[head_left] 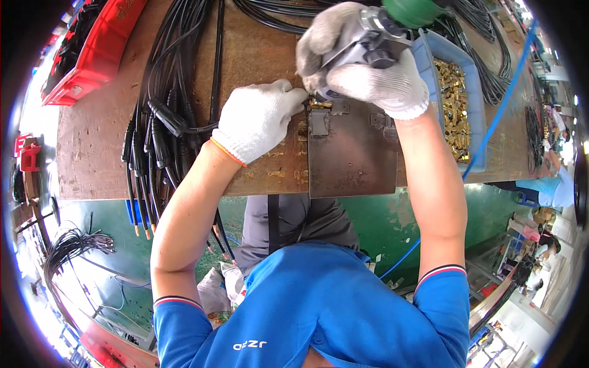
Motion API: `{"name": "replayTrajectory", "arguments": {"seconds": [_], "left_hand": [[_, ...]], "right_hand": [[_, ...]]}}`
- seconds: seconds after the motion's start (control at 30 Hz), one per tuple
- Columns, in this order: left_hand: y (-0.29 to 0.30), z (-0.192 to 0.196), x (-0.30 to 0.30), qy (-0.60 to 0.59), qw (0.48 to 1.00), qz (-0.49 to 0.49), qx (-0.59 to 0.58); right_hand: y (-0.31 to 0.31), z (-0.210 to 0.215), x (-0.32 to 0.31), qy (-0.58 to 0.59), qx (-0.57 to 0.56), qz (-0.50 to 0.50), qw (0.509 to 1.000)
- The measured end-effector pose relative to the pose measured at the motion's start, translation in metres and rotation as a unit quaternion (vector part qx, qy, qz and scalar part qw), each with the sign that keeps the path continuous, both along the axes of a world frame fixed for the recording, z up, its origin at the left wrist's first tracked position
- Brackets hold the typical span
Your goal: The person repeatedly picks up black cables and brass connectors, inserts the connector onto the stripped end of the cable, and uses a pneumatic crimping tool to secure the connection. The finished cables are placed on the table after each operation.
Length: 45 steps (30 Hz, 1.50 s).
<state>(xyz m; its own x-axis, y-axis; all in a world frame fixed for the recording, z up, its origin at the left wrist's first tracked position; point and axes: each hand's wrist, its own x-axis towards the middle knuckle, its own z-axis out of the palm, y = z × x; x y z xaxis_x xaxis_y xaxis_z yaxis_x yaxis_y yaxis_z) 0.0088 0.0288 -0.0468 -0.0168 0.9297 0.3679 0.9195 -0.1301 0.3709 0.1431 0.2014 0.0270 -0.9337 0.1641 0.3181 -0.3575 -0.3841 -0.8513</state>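
My left hand [261, 119], in a white knitted glove, rests low over the wooden workbench [98, 153] with its fingers closed. A black cable [201, 129] with a thick black connector [165, 118] runs under this hand, and its dark end shows at the fingertips. Just past them, a small brass fitting [320, 104] sits at the far left of a dark metal plate [353, 156]. My gloved right hand [380, 83] is wrapped round a power tool [383, 46] with a silver metal head and a green body. The tool's lower end is above the fitting; contact cannot be made out.
A blue bin [478, 116] of brass fittings [453, 104] stands right of my right forearm. Bundled black cables [178, 55] hang over the bench's near edge. A red bin [101, 67] holds black parts at far left. A blue hose [503, 101] crosses the right side.
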Motion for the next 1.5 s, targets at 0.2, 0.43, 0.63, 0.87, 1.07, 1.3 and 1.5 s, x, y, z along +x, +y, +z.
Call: {"name": "replayTrajectory", "arguments": {"seconds": [0.2, 0.43, 0.63, 0.87, 1.07, 1.3, 1.5], "left_hand": [[0.001, -0.002, 0.002, 0.002, 1.000, 0.013, -0.008], [0.002, -0.003, 0.002, 0.020, 1.000, 0.010, -0.002], [0.002, -0.005, 0.004, 0.015, 1.000, 0.012, 0.007], [0.002, -0.006, 0.003, 0.021, 1.000, 0.018, -0.007], [-0.001, -0.002, 0.001, 0.021, 0.998, 0.030, -0.044], [-0.007, 0.019, 0.008, 0.012, 0.995, 0.053, -0.082], [-0.019, 0.064, 0.023, -0.092, 0.994, 0.024, -0.058]], "right_hand": [[-0.022, -0.012, -0.008, -0.017, 0.090, -0.234, 0.968], [-0.034, -0.021, -0.005, -0.004, 0.095, -0.288, 0.953], [-0.034, -0.024, -0.004, 0.023, 0.055, -0.259, 0.964], [-0.036, -0.022, -0.002, -0.017, 0.024, -0.252, 0.967], [-0.043, 0.014, -0.002, -0.099, 0.073, -0.311, 0.942], [0.011, 0.059, 0.050, 0.117, -0.032, -0.380, 0.917], [0.121, 0.049, 0.166, -0.136, -0.020, -0.550, 0.824]]}}
